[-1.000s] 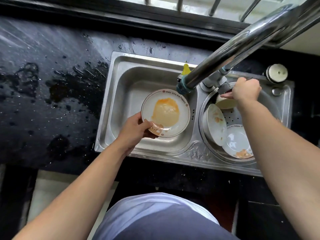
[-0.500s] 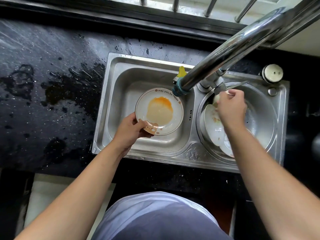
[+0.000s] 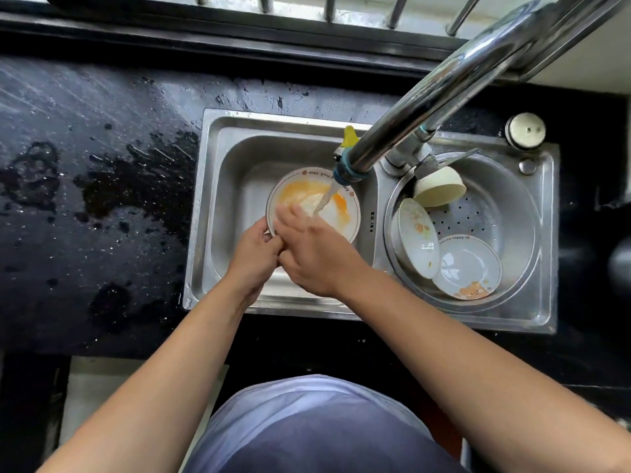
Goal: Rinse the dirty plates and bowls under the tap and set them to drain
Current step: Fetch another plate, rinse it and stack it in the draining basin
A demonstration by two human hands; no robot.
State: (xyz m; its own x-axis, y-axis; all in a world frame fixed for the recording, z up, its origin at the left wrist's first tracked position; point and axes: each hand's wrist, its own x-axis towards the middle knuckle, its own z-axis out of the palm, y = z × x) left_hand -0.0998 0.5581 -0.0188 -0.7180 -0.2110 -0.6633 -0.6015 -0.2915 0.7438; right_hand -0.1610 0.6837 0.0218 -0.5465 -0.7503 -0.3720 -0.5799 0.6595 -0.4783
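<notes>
Gripping plate (image 3: 300, 196) rim with left hand (image 3: 254, 256) under running tap (image 3: 426, 93); resting right hand (image 3: 316, 256) on it, fingers straight.

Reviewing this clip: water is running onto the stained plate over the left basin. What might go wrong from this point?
1. The left hand holds only the near rim of the wet plate while the right hand lies flat on its face; it may slip and knock the sink.
2. The stream may splash onto the already wet counter.
3. The leaning plate in the drain basin might topple when another is added.
</notes>
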